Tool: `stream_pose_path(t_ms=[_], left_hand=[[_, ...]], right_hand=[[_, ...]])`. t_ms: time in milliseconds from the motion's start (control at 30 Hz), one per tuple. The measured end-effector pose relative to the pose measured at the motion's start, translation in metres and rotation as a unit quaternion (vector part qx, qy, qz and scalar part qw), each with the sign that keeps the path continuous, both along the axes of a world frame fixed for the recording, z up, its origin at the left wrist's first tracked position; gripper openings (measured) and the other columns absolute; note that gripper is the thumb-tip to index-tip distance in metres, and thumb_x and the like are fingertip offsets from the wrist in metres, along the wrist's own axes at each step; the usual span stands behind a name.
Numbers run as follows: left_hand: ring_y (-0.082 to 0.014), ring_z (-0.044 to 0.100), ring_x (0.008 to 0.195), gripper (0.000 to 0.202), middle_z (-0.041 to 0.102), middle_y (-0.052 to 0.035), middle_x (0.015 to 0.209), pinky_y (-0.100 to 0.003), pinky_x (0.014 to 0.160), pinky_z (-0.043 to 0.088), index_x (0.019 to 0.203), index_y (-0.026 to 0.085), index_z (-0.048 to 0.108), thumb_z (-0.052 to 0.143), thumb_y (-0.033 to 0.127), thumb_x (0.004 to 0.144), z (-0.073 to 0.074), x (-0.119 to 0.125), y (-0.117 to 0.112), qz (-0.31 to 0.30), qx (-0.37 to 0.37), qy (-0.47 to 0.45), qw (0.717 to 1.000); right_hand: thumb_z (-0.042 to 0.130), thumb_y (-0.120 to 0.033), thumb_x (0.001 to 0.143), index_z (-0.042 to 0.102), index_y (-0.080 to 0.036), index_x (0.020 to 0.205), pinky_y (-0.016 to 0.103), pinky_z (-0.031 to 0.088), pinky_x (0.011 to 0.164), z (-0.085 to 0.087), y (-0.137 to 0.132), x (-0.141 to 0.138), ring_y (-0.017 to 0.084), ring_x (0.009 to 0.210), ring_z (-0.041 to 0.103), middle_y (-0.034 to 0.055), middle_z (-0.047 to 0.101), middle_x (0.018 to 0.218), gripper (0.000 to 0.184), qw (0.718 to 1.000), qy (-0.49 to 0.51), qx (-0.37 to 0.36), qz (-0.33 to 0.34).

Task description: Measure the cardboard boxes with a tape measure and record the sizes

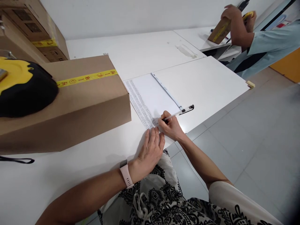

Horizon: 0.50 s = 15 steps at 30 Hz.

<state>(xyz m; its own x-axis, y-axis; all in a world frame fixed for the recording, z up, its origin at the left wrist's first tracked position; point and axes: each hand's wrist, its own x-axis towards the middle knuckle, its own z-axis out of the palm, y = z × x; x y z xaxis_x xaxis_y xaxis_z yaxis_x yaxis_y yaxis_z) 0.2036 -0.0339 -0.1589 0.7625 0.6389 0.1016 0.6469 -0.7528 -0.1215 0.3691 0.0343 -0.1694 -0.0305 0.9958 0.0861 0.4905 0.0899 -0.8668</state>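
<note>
My right hand [171, 125] is closed around a clear-barrelled pen [178, 112] with a black cap on its rear end. The pen's tip meets a white sheet of paper [157, 93], close to its near edge. Rows of small handwritten marks fill the sheet's left part, and a pale blue strip runs along its right side. Flat on the sheet's near edge and the table lies my left hand [152, 147], fingers stretched out, holding nothing. A pink-banded watch [126, 174] is on my left wrist.
A cardboard box [93, 93] with yellow printed tape stands left on the white table [211, 81]. A yellow-and-black tape measure [25, 87] rests on it. More boxes [44, 31] stack behind. At the upper right, another person's hands [234, 18] hold a small box [219, 30].
</note>
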Motion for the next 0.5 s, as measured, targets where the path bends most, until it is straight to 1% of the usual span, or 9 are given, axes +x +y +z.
stream_pose_path(t_ms=[133, 233, 333, 400, 467, 500], left_hand=[[-0.0409, 0.045, 0.140, 0.059, 0.046, -0.0337, 0.148, -0.055, 0.118, 0.034, 0.146, -0.004, 0.043, 0.050, 0.021, 0.094, 0.005, 0.000, 0.000, -0.003, -0.003, 0.015, 1.000], [-0.0398, 0.046, 0.140, 0.055, 0.047, -0.0318, 0.149, -0.053, 0.116, 0.037, 0.145, -0.002, 0.045, 0.048, 0.019, 0.094, 0.006, 0.000, 0.001, 0.002, -0.004, 0.025, 1.000], [-0.0379, 0.045, 0.141, 0.054, 0.046, -0.0311, 0.150, -0.053, 0.117, 0.036, 0.146, -0.001, 0.045, 0.047, 0.018, 0.095, 0.001, 0.000, 0.002, 0.009, -0.009, 0.008, 1.000], [-0.0385, 0.044, 0.141, 0.056, 0.044, -0.0321, 0.151, -0.053, 0.117, 0.035, 0.146, -0.002, 0.044, 0.050, 0.021, 0.095, -0.004, 0.000, 0.003, 0.011, -0.016, -0.011, 1.000], [-0.0402, 0.045, 0.140, 0.060, 0.044, -0.0323, 0.151, -0.054, 0.116, 0.037, 0.144, -0.002, 0.045, 0.057, 0.027, 0.092, -0.008, 0.000, 0.003, 0.010, -0.026, -0.042, 0.999], [-0.0406, 0.046, 0.140, 0.061, 0.045, -0.0316, 0.150, -0.054, 0.115, 0.038, 0.142, -0.001, 0.047, 0.060, 0.030, 0.091, -0.008, -0.001, 0.003, 0.004, -0.028, -0.065, 0.997]], right_hand=[[0.055, -0.026, 0.086, 0.041, -0.024, 0.073, 0.028, 0.028, 0.053, 0.000, -0.001, 0.000, 0.011, 0.055, 0.034, -0.0065, 0.038, 0.058, 0.020, 1.000, 0.010, -0.005, -0.010], [0.055, -0.030, 0.090, 0.042, -0.024, 0.075, 0.028, 0.029, 0.054, -0.002, 0.001, -0.001, 0.012, 0.056, 0.035, -0.0059, 0.038, 0.061, 0.021, 0.998, 0.033, 0.020, -0.042], [0.052, -0.037, 0.095, 0.050, -0.023, 0.088, 0.028, 0.035, 0.060, -0.004, 0.010, 0.002, 0.014, 0.063, 0.042, -0.0023, 0.050, 0.073, 0.016, 0.994, 0.033, 0.065, -0.079], [0.045, -0.035, 0.099, 0.055, -0.023, 0.100, 0.030, 0.039, 0.067, -0.007, 0.020, 0.009, 0.017, 0.071, 0.049, 0.0020, 0.058, 0.084, 0.015, 0.990, -0.018, 0.101, -0.096], [0.039, -0.027, 0.100, 0.057, -0.022, 0.107, 0.034, 0.041, 0.076, -0.010, 0.033, 0.017, 0.021, 0.084, 0.054, 0.0067, 0.063, 0.093, 0.020, 0.978, -0.109, 0.132, -0.115], [0.038, -0.021, 0.099, 0.059, -0.021, 0.108, 0.036, 0.041, 0.080, -0.012, 0.039, 0.022, 0.023, 0.090, 0.054, 0.0090, 0.064, 0.097, 0.023, 0.970, -0.159, 0.139, -0.124]])
